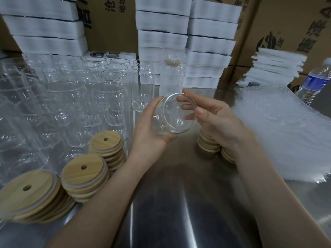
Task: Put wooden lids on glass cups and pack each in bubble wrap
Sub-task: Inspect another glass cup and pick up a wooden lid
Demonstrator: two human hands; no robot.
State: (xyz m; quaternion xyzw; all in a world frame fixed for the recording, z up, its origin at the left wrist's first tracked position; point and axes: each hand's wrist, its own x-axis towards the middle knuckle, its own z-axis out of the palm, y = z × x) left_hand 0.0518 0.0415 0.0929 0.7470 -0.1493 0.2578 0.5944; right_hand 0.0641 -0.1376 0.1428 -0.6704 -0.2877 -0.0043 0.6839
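Observation:
A clear glass cup lies tilted on its side above the steel table, its open mouth facing me. My left hand cradles its body from below and the left, fingers curled round it. My right hand holds the rim, thumb on the near edge and fingers behind the glass. Stacks of round wooden lids with straw holes sit at the left, and more lids lie under my right wrist. A pile of bubble wrap lies at the right. Behind the held cup stands a cup wrapped in bubble wrap with a lid on.
Many bare glass cups crowd the left half of the steel table. White foam stacks and cardboard boxes line the back. A water bottle stands at the far right.

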